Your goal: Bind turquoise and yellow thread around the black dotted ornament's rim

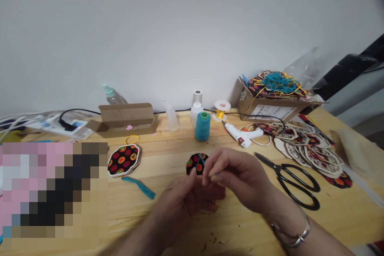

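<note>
Both hands low over the wooden table (240, 224), near the front edge. Left hand (184, 198): thumb and fingers pinched on a small round patterned disc (196, 163), black with red and green dots, held just above the tabletop. Right hand (240, 176): fingertips closed together just beside the disc; whatever they pinch is too fine to make out. Cardboard box (270, 108) at the back right, open, heaped with patterned pieces, a teal yarn tangle (279, 81) and yellow cord spilling over its rim. Flat open carton (124, 119) at the back left; contents cannot be seen. Teal thread spool (203, 126) upright behind the hands, white bottle (196, 113) just behind it. Black scissors (295, 181) lie right of the right hand. Stack of like discs (124, 160) to the left.
</note>
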`<state>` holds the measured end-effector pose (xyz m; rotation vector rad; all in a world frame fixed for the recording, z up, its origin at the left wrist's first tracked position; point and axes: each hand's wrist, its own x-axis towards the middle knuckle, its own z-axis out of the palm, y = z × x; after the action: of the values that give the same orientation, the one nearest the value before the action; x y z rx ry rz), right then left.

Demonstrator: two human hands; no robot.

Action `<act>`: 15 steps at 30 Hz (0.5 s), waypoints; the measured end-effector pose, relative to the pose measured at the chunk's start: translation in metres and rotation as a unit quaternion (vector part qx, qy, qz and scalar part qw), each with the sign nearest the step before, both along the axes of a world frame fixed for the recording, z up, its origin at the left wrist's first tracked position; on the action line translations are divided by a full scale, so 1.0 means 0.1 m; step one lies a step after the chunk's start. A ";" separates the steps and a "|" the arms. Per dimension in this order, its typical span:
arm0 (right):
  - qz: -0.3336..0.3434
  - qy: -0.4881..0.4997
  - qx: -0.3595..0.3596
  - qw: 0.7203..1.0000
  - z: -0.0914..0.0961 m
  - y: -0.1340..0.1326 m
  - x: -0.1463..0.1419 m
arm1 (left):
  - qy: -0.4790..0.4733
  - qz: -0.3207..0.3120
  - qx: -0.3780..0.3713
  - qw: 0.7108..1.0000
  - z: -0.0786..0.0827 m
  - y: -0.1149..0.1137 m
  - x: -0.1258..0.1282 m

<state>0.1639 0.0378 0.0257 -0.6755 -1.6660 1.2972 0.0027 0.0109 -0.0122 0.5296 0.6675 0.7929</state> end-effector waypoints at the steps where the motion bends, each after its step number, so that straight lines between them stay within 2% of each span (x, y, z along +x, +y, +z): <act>1: 0.032 -0.055 0.023 0.998 0.01 -0.02 0.01 | -0.014 0.021 0.004 1.000 0.00 0.01 0.00; 5: 0.135 -0.238 0.096 0.957 0.04 -0.05 0.01 | 0.020 0.055 0.008 0.998 0.01 0.05 -0.01; 10: 0.252 -0.370 0.124 0.885 0.06 -0.06 -0.05 | 0.066 0.059 -0.015 0.996 0.01 0.06 -0.03; 13: 0.282 -0.425 0.146 0.848 0.05 -0.07 -0.08 | 0.044 0.079 -0.029 0.995 -0.03 0.07 -0.03; 15: 0.290 -0.441 0.161 0.834 0.04 -0.08 -0.10 | 0.033 0.090 -0.037 0.995 -0.05 0.08 -0.04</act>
<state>0.1541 0.0299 0.0296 -0.6145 -2.9552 1.0848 -0.0012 0.0194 -0.0174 0.4332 0.8115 0.9195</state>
